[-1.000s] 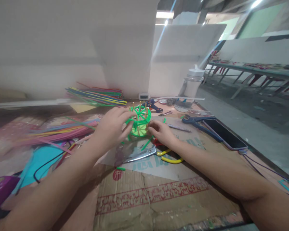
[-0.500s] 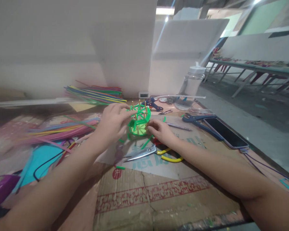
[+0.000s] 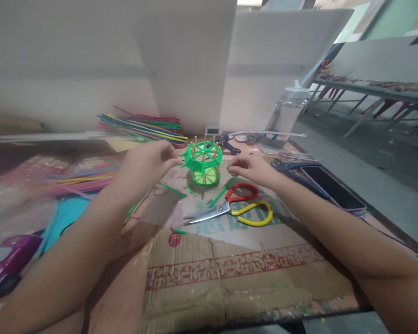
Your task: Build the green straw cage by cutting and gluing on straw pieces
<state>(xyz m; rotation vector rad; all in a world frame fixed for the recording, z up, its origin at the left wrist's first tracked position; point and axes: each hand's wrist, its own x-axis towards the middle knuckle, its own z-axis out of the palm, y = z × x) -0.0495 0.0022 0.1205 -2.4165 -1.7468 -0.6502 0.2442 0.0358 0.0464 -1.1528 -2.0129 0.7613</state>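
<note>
A small round green model (image 3: 204, 160) stands upright on a pale sheet. Thin wooden sticks poke up through its spoked upper ring, fringed strips hang at its left front, and its base is light green. My left hand (image 3: 149, 162) is just left of the fringe, thumb and fingertips apart with nothing visible between them; whether it touches the strips I cannot tell. On the other side, my right hand (image 3: 254, 170) hovers off the model, fingers loosely bent and empty. Scissors (image 3: 226, 208) with one red and one yellow handle lie in front, near loose green strips (image 3: 223, 191).
Cardboard (image 3: 195, 297) covers the tabletop. Coloured pipe cleaners (image 3: 142, 127) lie behind to the left. A water bottle (image 3: 282, 118), dark blue pliers (image 3: 292, 167) and a phone (image 3: 332, 188) are at right. At far left sits a purple tool (image 3: 16, 260).
Both hands have come off the green model, the left moving leftward and the right moving rightward. More of the model and the scissors' handles now show. The camera view has shifted slightly.
</note>
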